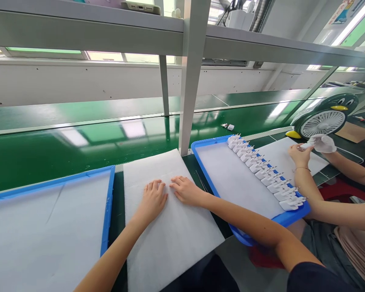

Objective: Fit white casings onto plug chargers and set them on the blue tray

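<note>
A white foam sheet (170, 243) lies on the dark green bench in front of me. My left hand (153, 199) rests flat on it, palm down, with nothing visible in it. Close by on the right, my right hand (185, 190) also lies palm down on the sheet, its fingers pointing left toward the other hand. The two hands do not touch. To the right stands a blue tray (205, 167) with a white lining; a row of white plug-like parts (261, 168) runs along its right side.
Another blue-rimmed tray (108, 211) lies at the left. A metal post (191, 81) rises behind the sheet. Small white parts (230, 127) lie on the green surface (124, 138). At right, a person's hands (301, 154) hold a white part near a penguin-shaped fan (324, 121).
</note>
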`<action>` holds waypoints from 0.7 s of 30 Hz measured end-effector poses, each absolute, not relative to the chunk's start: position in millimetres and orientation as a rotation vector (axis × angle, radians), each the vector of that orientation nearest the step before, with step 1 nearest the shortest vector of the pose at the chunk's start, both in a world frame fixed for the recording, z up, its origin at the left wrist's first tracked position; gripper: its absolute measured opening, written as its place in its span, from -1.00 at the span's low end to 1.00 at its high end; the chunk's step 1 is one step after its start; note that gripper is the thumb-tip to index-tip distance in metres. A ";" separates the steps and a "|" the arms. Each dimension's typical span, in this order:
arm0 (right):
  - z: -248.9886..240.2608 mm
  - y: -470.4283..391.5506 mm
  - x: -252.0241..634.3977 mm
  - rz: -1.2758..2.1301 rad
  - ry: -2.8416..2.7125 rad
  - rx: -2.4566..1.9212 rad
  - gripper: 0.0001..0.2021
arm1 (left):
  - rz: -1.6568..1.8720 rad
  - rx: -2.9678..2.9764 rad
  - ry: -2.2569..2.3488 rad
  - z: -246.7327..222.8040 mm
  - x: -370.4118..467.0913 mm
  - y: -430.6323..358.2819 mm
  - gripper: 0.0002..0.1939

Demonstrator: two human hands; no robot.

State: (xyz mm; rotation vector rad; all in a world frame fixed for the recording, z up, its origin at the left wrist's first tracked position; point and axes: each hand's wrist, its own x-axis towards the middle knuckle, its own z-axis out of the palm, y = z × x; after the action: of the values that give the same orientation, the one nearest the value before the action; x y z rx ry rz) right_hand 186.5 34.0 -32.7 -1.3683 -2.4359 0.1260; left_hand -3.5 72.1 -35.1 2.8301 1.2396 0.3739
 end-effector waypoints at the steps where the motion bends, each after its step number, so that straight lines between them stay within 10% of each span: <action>1: -32.7 33.9 186.5 0.130 -2.434 -1.369 -0.72 | 0.373 2.825 1.238 -34.7 -3.5 71.8 -0.75; 21: -5.8 38.2 201.9 0.611 -2.270 -1.401 -0.73 | 0.327 2.821 1.239 -27.9 -3.8 67.8 -0.76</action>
State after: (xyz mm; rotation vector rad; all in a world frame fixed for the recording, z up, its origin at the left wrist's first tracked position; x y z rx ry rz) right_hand 201.9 38.2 -5.8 -1.4007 -2.2700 0.6107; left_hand -3.8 67.8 -27.9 2.8208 1.2394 0.3273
